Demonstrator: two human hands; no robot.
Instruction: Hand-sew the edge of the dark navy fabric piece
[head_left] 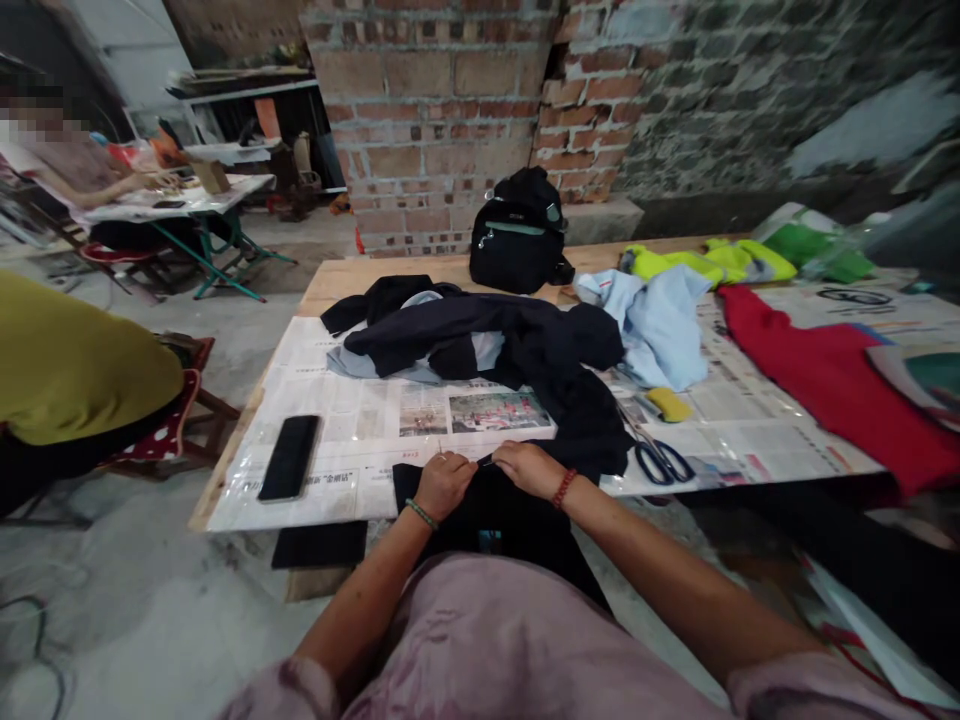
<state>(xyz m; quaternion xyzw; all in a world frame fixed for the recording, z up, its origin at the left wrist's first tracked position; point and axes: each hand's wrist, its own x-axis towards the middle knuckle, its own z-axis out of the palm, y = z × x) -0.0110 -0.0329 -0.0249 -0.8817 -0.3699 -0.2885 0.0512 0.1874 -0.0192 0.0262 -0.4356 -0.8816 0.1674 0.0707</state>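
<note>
Black soft-looking cloth (491, 490), at the near edge of a newspaper-covered wooden worktop (360, 460): left hand (448, 482) and right hand (529, 468), fingers pinching one fold; likely light, limp, best gripped there. Leftward, moving room before a black rectangular phone (289, 457). Rightward, black-handled metal scissors (663, 462) near the edge. Beyond, dark heaped garments (480, 320).

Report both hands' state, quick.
Left hand: closed, pinching dark cloth.
Right hand: closed, pinching the same dark cloth.
</note>
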